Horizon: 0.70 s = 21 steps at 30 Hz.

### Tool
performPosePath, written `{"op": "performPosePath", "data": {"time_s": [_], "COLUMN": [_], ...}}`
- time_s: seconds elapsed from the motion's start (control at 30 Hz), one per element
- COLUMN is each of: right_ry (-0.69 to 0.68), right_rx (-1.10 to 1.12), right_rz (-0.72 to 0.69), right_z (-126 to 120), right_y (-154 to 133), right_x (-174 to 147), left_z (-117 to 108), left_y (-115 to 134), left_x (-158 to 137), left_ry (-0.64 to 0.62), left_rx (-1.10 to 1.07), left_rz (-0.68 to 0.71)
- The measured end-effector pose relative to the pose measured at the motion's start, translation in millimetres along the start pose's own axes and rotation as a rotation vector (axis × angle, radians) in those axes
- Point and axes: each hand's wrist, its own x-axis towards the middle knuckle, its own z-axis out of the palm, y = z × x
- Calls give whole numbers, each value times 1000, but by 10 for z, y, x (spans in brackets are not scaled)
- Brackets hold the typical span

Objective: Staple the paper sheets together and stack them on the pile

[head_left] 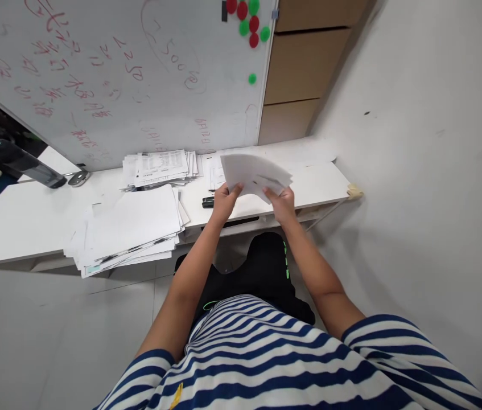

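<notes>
Both hands grip a small stack of white paper sheets [251, 171] above the front of the white desk. My left hand [225, 202] pinches the near left edge, its thumb on top. At the near right edge, my right hand [282, 203] is closed on the same sheets, thumb also on top. The sheets bow and fan slightly at the right corner. Just left of my left hand a black stapler [207, 202] lies on the desk, partly hidden by that hand. Behind the held sheets, a printed sheet [215, 171] lies partly covered.
A large paper pile [134, 222] overhangs the front edge of the desk [23, 222]. Behind it sits another printed pile [161, 166]. A dark bottle [27, 162] and a computer mouse [79, 178] are leftward. A whiteboard [130, 114] with magnets and cardboard boxes [304, 65] stand behind.
</notes>
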Motion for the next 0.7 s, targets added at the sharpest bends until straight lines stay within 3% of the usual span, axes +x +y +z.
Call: {"op": "performPosePath", "data": {"time_s": [0.17,0.27,0.4,0.53,0.7], "right_ry": [76,108,97,187,226], "right_rx": [-243,-244,-230,-61,269], "right_rz": [86,48,117,150,367], "right_z": [34,90,84,-32,-85], "right_y": [466,573,644,686,701], "right_x": [-104,-166,-257,-443,-843], "left_z": [93,54,-36,-21,262], "left_y": [-494,-522,-419,-364,-415], "left_x": [-165,-290,-380,-491,-730], "left_ry": [81,68,64,96,113], "left_rx": [139,191,252,50,-250], "left_rz": [-145,-97,-108,-238,-517]}}
